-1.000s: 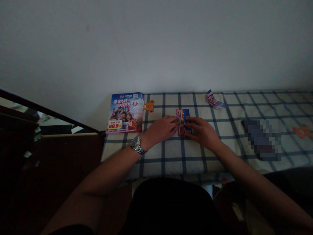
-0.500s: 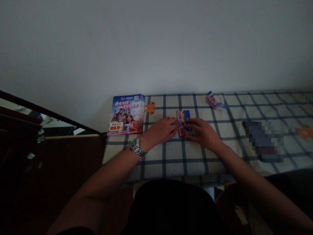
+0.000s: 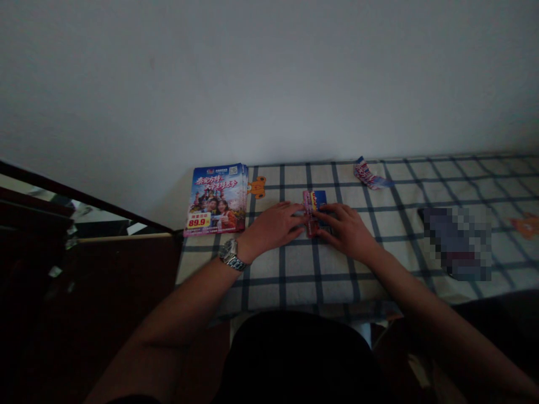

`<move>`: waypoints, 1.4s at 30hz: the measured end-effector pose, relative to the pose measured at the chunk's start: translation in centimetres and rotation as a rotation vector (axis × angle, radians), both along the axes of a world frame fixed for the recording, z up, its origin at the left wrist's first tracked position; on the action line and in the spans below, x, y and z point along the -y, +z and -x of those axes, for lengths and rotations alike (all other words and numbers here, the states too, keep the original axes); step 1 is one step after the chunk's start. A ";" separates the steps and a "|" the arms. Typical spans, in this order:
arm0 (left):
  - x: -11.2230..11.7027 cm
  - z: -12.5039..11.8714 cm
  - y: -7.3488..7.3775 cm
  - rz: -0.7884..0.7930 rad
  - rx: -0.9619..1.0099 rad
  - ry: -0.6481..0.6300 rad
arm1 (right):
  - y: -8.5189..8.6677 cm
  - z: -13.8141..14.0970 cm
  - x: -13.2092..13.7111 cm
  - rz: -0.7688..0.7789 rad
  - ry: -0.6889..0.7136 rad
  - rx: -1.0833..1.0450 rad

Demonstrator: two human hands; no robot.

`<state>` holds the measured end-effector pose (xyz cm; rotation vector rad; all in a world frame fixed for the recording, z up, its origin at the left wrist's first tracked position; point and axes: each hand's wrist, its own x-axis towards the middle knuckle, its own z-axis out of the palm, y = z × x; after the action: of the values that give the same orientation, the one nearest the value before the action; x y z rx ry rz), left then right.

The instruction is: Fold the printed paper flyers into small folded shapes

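Observation:
A small folded flyer (image 3: pixel 311 221), pink on the left and blue with yellow on the right, lies on the checked cloth between my hands. My left hand (image 3: pixel 278 224), with a metal watch at its wrist, holds the flyer's left edge with its fingertips. From the other side, my right hand (image 3: pixel 347 233) reaches its thumb and fingers over the flyer's right part and presses it down. The fingertips cover parts of the print. To the left of my left hand lies a stack of similar flyers (image 3: pixel 217 196), unfolded and face up.
A crumpled strip of printed paper (image 3: pixel 370 175) lies near the wall (image 3: pixel 269 84). On the right is a dark, blurred-out flat object (image 3: pixel 455 241). The checked cloth (image 3: pixel 269 286) covers the table, and a dark rail (image 3: pixel 84 196) slants down at the left.
My right hand has shifted slightly left across the folded flyer, covering a bit more of it. My left hand has hardly moved. The flyer stays in place.

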<state>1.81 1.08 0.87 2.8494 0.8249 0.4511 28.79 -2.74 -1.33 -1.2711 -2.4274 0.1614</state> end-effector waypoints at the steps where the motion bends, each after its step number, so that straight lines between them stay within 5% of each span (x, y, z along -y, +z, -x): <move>1: 0.0 0.0 0.0 0.000 -0.007 0.002 | 0.0 0.1 0.1 -0.003 -0.008 0.020; 42: 0.4 -0.2 -0.1 -0.004 -0.069 0.054 | -0.8 0.9 0.8 -0.074 -0.053 0.098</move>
<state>2.01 0.65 0.81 2.8664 0.9161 0.3631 27.88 -3.49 -2.08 -1.3373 -2.4538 -0.0059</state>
